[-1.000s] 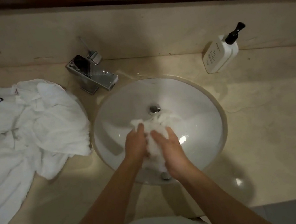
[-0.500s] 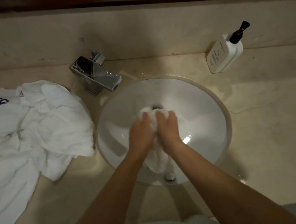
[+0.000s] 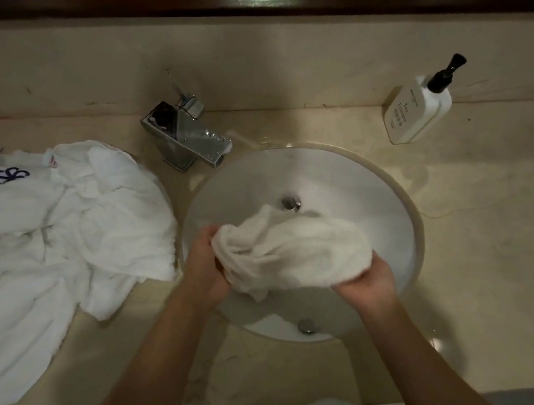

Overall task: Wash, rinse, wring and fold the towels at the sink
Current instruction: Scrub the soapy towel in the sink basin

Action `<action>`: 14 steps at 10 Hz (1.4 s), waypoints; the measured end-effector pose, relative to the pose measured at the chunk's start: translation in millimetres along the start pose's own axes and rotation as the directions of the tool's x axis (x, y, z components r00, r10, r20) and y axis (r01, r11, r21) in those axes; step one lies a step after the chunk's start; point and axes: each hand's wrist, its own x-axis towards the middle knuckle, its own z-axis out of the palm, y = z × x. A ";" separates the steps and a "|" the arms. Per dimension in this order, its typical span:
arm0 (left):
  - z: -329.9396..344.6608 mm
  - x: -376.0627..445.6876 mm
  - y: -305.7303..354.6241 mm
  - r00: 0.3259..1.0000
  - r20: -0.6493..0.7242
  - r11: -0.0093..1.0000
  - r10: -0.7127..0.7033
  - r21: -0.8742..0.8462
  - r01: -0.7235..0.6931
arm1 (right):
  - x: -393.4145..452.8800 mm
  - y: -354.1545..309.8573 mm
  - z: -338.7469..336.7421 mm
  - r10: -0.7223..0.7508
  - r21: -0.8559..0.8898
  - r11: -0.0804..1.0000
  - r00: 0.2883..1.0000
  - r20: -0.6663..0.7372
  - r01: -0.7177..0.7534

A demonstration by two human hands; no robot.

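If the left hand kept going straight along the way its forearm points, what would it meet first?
The left hand points up and right over the sink. Beyond the towel it grips, it would probably meet the drain; depth is unclear.

My hands were pressed together mid-basin, scrunching the small towel (image 3: 295, 253) into a tight wad. Now they're apart: left hand (image 3: 204, 270) grips the towel's left end near the sink (image 3: 391, 183) rim, right hand (image 3: 366, 283) grips the right end lower down. Towel is opened out, stretched between them, off the drain (image 3: 290, 203), which is uncovered again.
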 end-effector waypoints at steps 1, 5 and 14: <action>-4.9 -15.3 -21.7 0.999 -0.020 0.988 -0.048 -0.148 0.045 | 5.2 4.5 -37.9 0.114 -0.067 0.993 0.967 0.228 -0.101; 55.1 3.2 -32.7 0.980 -0.190 0.969 0.055 0.248 -0.006 | -3.1 71.8 62.6 -0.178 -0.805 0.584 0.984 -0.005 0.102; 62.9 6.7 -1.9 0.878 -0.227 0.829 0.421 0.488 -0.271 | 5.6 62.3 100.2 -0.146 -0.964 0.113 0.963 0.225 0.242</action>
